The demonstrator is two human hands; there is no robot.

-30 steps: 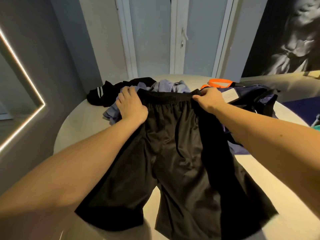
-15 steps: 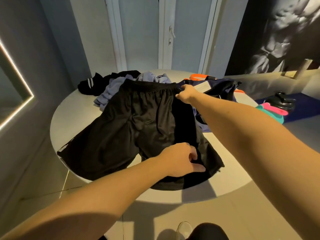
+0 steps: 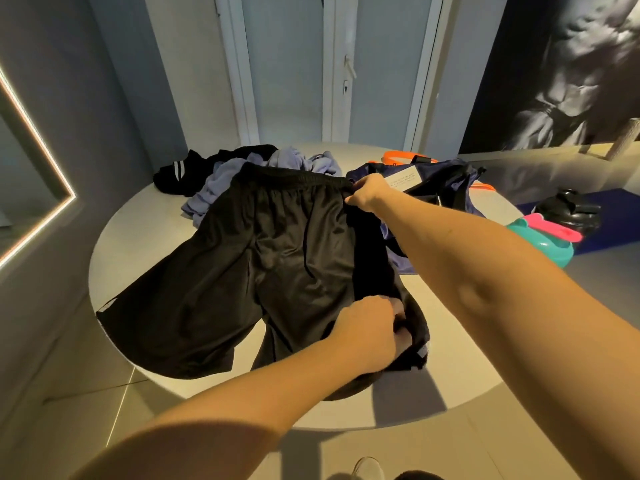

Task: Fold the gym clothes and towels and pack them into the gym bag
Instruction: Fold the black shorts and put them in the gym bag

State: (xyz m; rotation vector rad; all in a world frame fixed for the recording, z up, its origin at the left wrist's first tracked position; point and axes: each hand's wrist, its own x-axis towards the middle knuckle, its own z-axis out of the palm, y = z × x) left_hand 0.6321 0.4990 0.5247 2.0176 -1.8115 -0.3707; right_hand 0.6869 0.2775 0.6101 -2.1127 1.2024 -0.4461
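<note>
Black gym shorts [image 3: 263, 271] lie spread on the round white table [image 3: 114, 244], waistband at the far side, left leg hanging over the near-left edge. My right hand [image 3: 367, 195] pinches the waistband's right end. My left hand [image 3: 374, 332] grips the hem of the right leg near the table's front. Behind the shorts sits a crumpled lavender garment [image 3: 221, 188] and a black garment with white stripes [image 3: 180, 173]. The navy gym bag [image 3: 440, 181] with orange straps lies at the far right of the table, partly hidden by my right arm.
On the floor to the right are a teal and pink item [image 3: 543, 240] and a black object [image 3: 571, 211] on a blue mat. White doors stand behind the table. A lit mirror frame [image 3: 41, 161] hangs on the left wall.
My left hand let go of the waistband's left end and moved down to the right leg's hem. The shorts now lie flat on the table; my view pulled back.
</note>
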